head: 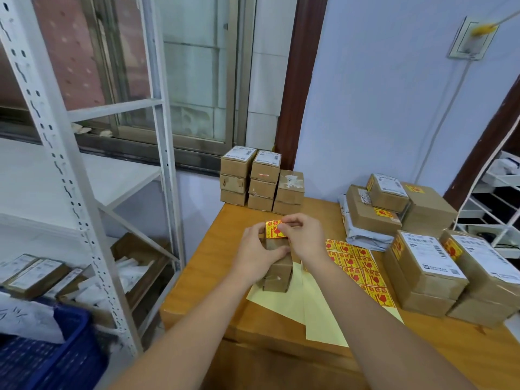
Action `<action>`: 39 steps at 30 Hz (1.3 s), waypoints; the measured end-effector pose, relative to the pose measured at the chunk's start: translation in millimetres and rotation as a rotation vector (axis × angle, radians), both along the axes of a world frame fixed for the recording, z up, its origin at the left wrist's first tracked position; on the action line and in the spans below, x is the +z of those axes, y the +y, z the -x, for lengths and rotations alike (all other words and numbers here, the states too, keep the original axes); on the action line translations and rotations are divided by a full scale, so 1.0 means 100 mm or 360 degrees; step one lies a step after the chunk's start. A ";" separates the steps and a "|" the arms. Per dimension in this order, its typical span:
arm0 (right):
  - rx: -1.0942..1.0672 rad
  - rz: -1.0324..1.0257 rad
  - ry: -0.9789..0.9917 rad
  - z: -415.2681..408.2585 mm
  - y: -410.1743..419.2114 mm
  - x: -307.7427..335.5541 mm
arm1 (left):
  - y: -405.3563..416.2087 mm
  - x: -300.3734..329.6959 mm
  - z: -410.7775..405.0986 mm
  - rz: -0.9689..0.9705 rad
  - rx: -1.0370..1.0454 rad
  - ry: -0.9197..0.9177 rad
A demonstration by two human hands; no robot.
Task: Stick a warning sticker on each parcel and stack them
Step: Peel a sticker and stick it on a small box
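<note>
Backing sheets (318,313): pale yellow, peeled bare, nearest you on the table (197,266).
Parcel in hand (277,267): standing on the sheets; your left hand (257,253) grips its upper part.
Sticker (274,229): yellow-red, at the parcel's top; your right hand (302,235) pinches it, not yet smoothed down.
Sticker sheet (356,267): just right of the parcel, many stickers left.
Done stack (433,266): right side, stickers showing.
Undone stack (260,178): far edge, about 8 parcels, no stickers visible.
</note>
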State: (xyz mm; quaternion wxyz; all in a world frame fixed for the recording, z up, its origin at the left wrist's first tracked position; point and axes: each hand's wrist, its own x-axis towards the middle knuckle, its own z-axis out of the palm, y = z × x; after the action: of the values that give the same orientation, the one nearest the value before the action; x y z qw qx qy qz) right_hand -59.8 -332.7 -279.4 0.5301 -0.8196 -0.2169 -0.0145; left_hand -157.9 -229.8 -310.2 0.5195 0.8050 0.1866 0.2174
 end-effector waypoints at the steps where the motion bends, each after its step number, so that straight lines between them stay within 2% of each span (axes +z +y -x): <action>1: 0.0008 0.0011 0.0007 0.00 0.01 0.00 | 0.00 0.00 0.00 0.0009 0.0002 -0.0007; 17: 0.0054 0.0193 -0.0090 -0.02 0.03 0.03 | -0.01 0.01 0.02 0.0005 0.0013 0.0012; 29: 0.0067 0.0198 -0.0122 -0.03 0.02 0.01 | 0.01 0.05 0.02 -0.0152 -0.0062 0.0107; 39: 0.0093 0.0188 -0.0127 -0.05 0.00 0.02 | 0.05 0.07 0.02 -0.0154 -0.0164 0.0169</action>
State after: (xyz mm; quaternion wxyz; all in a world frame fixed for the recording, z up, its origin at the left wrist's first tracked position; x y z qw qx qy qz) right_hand -54.6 -332.2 -277.4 0.4720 -0.8415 -0.2621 -0.0188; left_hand -159.7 -224.7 -303.2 0.4799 0.8480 0.1616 0.1563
